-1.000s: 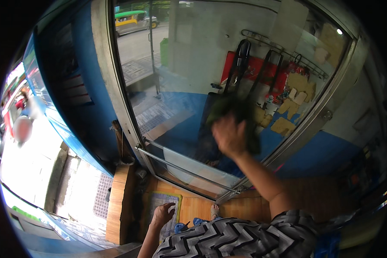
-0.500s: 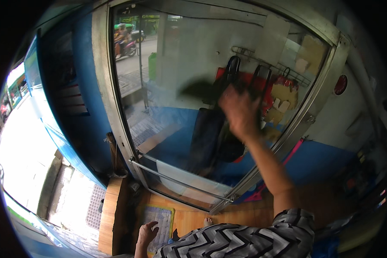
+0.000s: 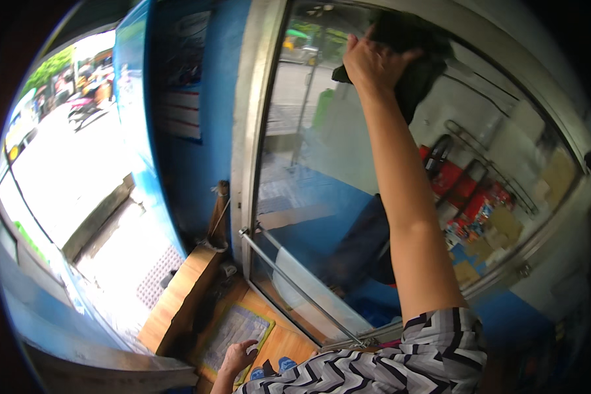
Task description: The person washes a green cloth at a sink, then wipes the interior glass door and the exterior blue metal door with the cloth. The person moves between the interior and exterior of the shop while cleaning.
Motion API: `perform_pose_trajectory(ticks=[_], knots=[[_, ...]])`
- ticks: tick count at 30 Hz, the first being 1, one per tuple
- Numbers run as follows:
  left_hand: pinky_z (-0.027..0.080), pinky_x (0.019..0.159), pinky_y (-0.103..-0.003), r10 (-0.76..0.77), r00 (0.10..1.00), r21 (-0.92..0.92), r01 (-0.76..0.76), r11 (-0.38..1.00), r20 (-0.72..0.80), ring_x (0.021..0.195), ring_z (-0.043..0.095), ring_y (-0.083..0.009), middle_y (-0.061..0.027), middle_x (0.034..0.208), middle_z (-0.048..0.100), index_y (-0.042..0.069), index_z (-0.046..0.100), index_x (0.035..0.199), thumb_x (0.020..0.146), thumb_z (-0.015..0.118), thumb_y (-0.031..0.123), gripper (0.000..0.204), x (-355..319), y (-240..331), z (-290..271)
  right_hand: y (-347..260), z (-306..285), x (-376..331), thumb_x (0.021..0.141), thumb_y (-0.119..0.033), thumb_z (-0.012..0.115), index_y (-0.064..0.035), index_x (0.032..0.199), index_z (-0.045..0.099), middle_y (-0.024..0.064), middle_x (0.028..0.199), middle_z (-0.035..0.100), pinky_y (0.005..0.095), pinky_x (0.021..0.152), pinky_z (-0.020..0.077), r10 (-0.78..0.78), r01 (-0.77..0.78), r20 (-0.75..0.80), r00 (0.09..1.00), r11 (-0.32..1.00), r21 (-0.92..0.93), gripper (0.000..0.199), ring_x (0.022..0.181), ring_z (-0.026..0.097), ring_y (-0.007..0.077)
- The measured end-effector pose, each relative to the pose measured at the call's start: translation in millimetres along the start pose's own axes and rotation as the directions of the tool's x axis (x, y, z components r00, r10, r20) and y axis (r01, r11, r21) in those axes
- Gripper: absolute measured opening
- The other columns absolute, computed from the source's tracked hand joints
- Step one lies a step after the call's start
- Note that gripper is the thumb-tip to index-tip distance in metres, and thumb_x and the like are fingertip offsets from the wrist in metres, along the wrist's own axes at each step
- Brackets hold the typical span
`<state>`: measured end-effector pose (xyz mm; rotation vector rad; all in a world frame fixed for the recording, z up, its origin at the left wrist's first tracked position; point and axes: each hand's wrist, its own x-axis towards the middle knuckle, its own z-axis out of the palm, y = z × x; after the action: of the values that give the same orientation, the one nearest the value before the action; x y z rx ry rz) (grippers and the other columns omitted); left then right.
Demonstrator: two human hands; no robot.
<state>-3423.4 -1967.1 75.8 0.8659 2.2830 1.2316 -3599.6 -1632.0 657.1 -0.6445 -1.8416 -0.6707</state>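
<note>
My right arm reaches up to the glass pane (image 3: 348,148) of a metal-framed door. At the upper part of the pane, my right hand (image 3: 374,65) presses a dark cloth (image 3: 423,36) to the glass. The cloth bunches above and to the right of the fingers, and part of it hangs below. Low at the bottom of the view, my left hand (image 3: 239,358) hangs with nothing in it, fingers loosely curved and apart. A metal push bar (image 3: 302,289) crosses the lower part of the door.
Left of the door stands a wooden-faced box or step (image 3: 177,299), with a blue wall (image 3: 220,125) behind. A grey mat with yellow edging (image 3: 236,331) lies on the wood-look floor. Through the glass show a wire rack (image 3: 492,164) and red items. A bright street lies far left.
My right hand and the cloth have moved up the glass toward its top edge. My view has turned left, showing more of the street. My left hand stays low with nothing in it.
</note>
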Motion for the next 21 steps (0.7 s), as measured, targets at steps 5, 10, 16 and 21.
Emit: perform_pose_trajectory(ticks=[5,10,16,21], knots=[[0.053,0.074,-0.04,-0.166,0.975,-0.04,0.162,0.986,-0.146,0.078,0.066,-0.0334,-0.0183,0.086,0.067,0.01,0.068,0.104,0.075,0.067,0.02,0.03,-35.4,-23.5,-6.2,-83.0,57.8,29.9,0.091,-0.031,0.043,-0.0027,0.133,0.046,0.0162,0.143,0.036,0.0575,0.112,0.0101,-0.435,0.435,-0.079,0.897,0.9,-0.016,0.051,0.137,0.023,0.0333],[0.052,0.072,-0.039,-0.333,0.924,-0.091,0.321,0.943,-0.187,0.073,0.066,-0.0318,-0.0189,0.084,0.067,0.009,0.068,0.104,0.075,0.067,0.02,0.03,-58.0,-33.7,-2.8,-139.0,146.7,6.0,0.086,-0.021,0.046,0.0026,0.136,0.038,0.015,0.109,0.064,0.0653,0.105,0.013,-0.413,0.436,-0.223,0.883,0.897,0.065,0.056,0.11,0.054,0.0315],[0.052,0.073,-0.038,-0.413,0.902,-0.078,0.406,0.911,-0.129,0.076,0.066,-0.0315,-0.0188,0.087,0.067,0.01,0.067,0.106,0.076,0.067,0.02,0.032,-70.7,-32.8,1.6,-146.3,255.2,-292.2,0.081,-0.018,0.047,0.0074,0.123,0.05,0.0189,0.121,0.051,0.0613,0.112,0.0092,-0.59,0.608,-0.151,0.793,0.778,0.156,0.05,0.118,0.043,0.0368],[0.052,0.074,-0.04,-0.445,0.88,0.069,0.461,0.885,-0.165,0.081,0.065,-0.0327,-0.0163,0.089,0.068,0.009,0.067,0.103,0.075,0.068,0.021,0.031,-88.8,-46.8,-4.1,-125.2,306.0,-550.1,0.079,-0.015,0.048,0.0065,0.136,0.033,0.028,0.144,0.023,0.0577,0.113,0.0085,-0.779,0.507,0.598,0.187,0.598,0.621,0.062,0.136,0.021,0.0419]])
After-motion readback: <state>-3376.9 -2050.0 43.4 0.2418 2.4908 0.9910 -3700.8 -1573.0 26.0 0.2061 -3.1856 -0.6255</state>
